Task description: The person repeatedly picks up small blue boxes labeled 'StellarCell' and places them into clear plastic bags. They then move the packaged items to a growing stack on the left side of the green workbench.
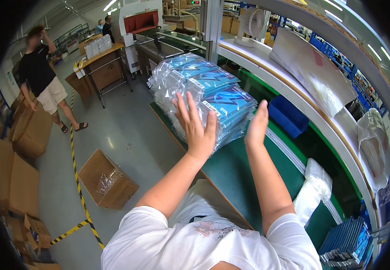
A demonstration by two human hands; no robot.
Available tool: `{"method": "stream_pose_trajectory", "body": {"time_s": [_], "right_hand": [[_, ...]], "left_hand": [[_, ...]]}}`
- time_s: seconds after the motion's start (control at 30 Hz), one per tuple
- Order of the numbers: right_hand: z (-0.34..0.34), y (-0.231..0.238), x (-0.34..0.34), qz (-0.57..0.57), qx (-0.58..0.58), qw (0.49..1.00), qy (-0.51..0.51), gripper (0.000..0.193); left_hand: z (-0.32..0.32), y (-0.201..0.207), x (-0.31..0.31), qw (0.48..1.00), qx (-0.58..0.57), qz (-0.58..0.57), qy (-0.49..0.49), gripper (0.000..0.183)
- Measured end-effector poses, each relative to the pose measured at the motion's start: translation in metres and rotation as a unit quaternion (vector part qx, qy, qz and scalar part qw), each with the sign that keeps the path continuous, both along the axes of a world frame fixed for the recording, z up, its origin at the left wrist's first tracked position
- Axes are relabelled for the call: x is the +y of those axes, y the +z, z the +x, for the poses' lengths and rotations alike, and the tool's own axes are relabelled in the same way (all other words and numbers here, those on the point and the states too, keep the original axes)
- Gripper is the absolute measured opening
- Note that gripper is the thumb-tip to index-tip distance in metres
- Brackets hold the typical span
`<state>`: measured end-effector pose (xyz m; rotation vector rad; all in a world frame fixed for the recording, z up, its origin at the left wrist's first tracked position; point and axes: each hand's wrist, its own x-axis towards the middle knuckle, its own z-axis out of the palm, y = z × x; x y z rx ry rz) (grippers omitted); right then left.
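"Where's the near stack of flat, blue, film-wrapped packets [229, 102]?"

"Ahead, on the long green counter [233, 168], between both hands; its row runs away leftward."

"The hands?"

"Left hand [196, 131] spread wide, seemingly nearer, overlapping its left side; right hand [256, 127] flat, just right. Neither grips; contact I can't tell."

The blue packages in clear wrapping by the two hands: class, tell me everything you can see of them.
The blue packages are flat and rectangular, with dark zigzag graphics and white barcode patches on some tops. They lie piled in neighbouring stacks, in a row leading away from the person, on the green work surface. Shiny, wrinkled clear film, apparently plastic, bunches out along their left side. The left hand and right hand flank the nearest stack; exact contact is unclear.
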<state>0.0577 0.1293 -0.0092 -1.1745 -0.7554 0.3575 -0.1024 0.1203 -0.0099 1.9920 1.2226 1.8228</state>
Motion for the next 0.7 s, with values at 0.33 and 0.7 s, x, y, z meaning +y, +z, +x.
{"method": "stream_pose_trajectory", "body": {"time_s": [0.33, 0.7], "right_hand": [[0.016, 0.113, -0.274, 0.297, 0.007, 0.785, 0.543, 0.023], [0.072, 0.116, -0.419, 0.189, -0.240, 0.782, 0.544, 0.022]], "left_hand": [[0.042, -0.033, -0.134, 0.922, 0.119, -0.008, -0.368, 0.062], [0.142, -0.088, -0.180, 0.835, 0.309, -0.054, -0.452, 0.058]]}}
